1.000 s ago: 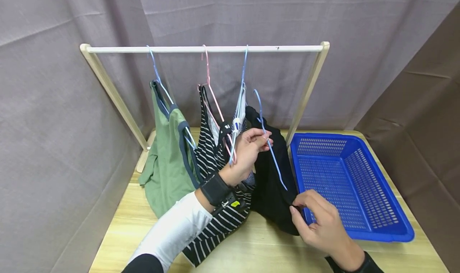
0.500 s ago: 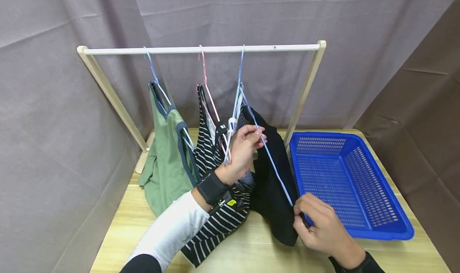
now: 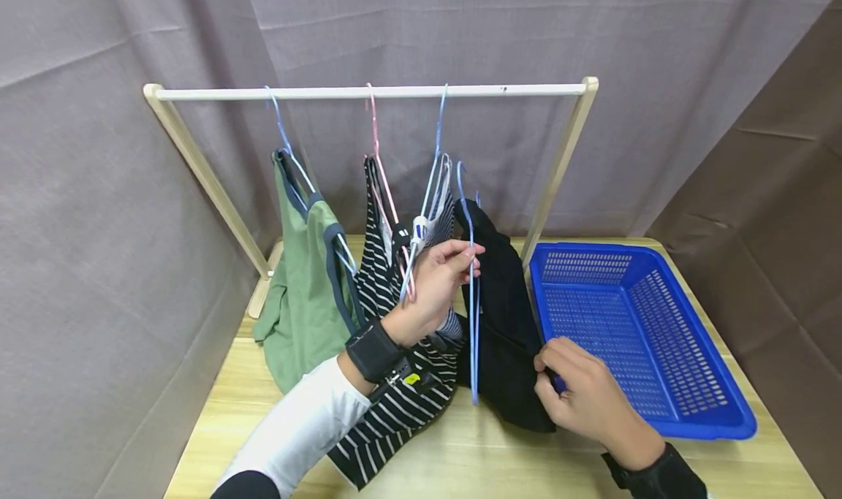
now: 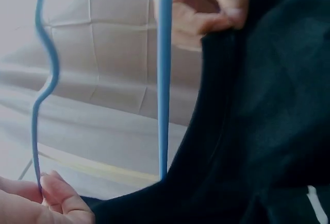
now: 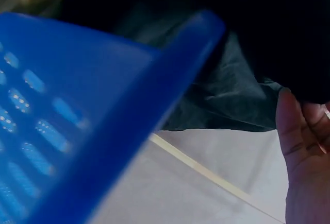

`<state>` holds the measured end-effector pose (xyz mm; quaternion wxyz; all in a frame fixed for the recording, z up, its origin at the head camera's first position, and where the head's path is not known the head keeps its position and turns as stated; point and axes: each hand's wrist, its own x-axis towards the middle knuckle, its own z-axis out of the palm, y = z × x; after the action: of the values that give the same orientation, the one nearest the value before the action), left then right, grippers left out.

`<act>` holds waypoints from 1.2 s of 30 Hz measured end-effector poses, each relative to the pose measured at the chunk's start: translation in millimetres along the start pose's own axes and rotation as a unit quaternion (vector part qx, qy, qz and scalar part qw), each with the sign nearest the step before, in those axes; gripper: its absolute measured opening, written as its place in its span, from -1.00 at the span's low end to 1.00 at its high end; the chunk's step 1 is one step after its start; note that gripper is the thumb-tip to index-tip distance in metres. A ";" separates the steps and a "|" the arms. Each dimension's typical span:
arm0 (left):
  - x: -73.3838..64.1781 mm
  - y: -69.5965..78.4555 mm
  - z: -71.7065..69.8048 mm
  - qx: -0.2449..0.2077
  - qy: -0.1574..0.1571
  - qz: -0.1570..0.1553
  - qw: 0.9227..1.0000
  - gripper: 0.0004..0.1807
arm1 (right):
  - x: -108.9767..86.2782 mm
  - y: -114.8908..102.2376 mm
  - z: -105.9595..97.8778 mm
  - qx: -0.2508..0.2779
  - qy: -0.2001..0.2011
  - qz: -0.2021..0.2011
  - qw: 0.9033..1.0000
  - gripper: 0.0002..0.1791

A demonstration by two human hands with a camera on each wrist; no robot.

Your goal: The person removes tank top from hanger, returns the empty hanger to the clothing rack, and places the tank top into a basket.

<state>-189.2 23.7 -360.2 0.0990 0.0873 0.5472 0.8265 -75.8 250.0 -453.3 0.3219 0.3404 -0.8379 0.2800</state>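
The left hand (image 3: 427, 291) pinches a blue hanger (image 4: 164, 80) while the right hand (image 3: 585, 389) pinches a black garment (image 3: 509, 331)

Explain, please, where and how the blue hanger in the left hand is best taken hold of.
Probably pinch the blue hanger below its hook, coming from the left, as the left hand does. The hook points upward, off the white bar, so this leaves it free, and most of the black garment lies on the right.

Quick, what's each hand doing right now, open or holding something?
Left hand: closed, pinching a thin blue wire hanger.
Right hand: closed, pinching a black fabric garment.
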 end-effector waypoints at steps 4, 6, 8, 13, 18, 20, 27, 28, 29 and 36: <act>-5.0 -0.2 -6.0 0.024 -0.008 -0.006 1.000 -0.82 | 5.5 1.2 0.7 -0.039 -0.039 0.029 0.998 -0.83; -7.5 -0.4 -9.6 0.038 -0.012 -0.006 0.999 -0.82 | 8.9 1.1 2.4 -0.059 -0.059 0.039 0.996 -0.82; -10.3 0.0 -13.9 0.063 -0.018 -0.003 0.998 -0.80 | 12.2 1.9 5.2 -0.072 -0.073 0.045 0.994 -0.82; -17.3 2.1 -27.3 0.135 -0.046 0.022 0.989 -0.73 | 17.3 6.9 14.3 -0.089 -0.099 0.054 0.990 -0.83; -23.0 3.7 -40.3 0.176 -0.071 0.038 0.981 -0.74 | 20.6 9.6 20.4 -0.112 -0.126 0.064 0.984 -0.82; -25.2 4.6 -44.1 0.180 -0.078 0.038 0.980 -0.74 | 21.3 9.3 21.5 -0.120 -0.143 0.074 0.980 -0.82; -31.6 4.9 -52.4 0.181 -0.087 0.031 0.979 -0.73 | 20.8 2.7 21.8 -0.141 -0.216 0.106 0.960 -0.85; -31.8 4.5 -53.2 0.183 -0.090 0.032 0.978 -0.73 | 20.6 1.7 21.6 -0.141 -0.222 0.107 0.959 -0.86; -31.9 4.0 -54.1 0.184 -0.093 0.033 0.978 -0.73 | 20.3 0.8 21.2 -0.141 -0.227 0.108 0.958 -0.86; -33.7 5.0 -56.7 0.184 -0.107 0.034 0.977 -0.72 | 17.6 -3.3 15.9 -0.139 -0.255 0.114 0.950 -0.84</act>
<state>-171.4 -37.2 -378.7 0.1109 0.2111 0.6724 0.7007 -88.8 230.1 -449.8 0.1076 0.2548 -0.9558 0.0995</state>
